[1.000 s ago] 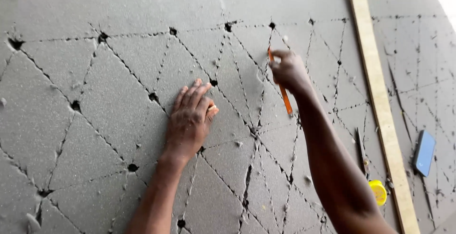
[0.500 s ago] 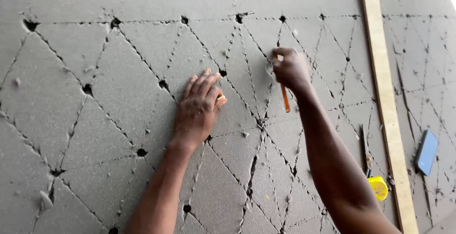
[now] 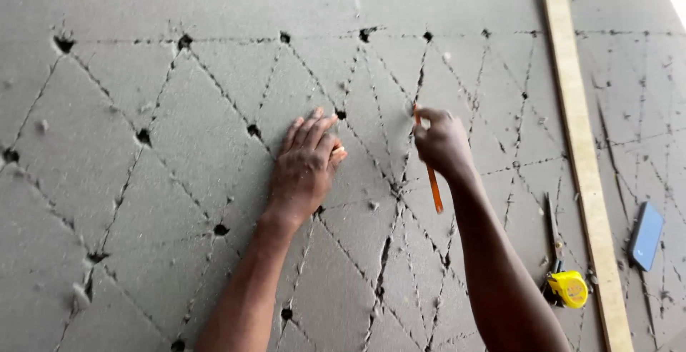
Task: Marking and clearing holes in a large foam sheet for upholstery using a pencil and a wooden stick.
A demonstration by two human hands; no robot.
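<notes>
A large grey foam sheet (image 3: 186,123) fills the view, scored with crossing diagonal cut lines and small punched holes. My left hand (image 3: 306,166) lies flat on the foam, fingers together and pointing up-right. My right hand (image 3: 441,141) is closed around a thin orange tool (image 3: 433,187), its tip pressed into a diagonal cut line near the sheet's middle and its long handle pointing down past my wrist.
A long wooden straightedge (image 3: 582,159) lies on the foam at the right. Beside its lower end sit a yellow tape measure (image 3: 568,289) and dark scissors (image 3: 554,230). A dark blue phone (image 3: 647,236) rests further right. Foam crumbs dot the sheet.
The view has shifted, so everything sits lower and further right in frame. My right hand has moved the orange tool slightly down along the cut line. My left hand stays flat.
</notes>
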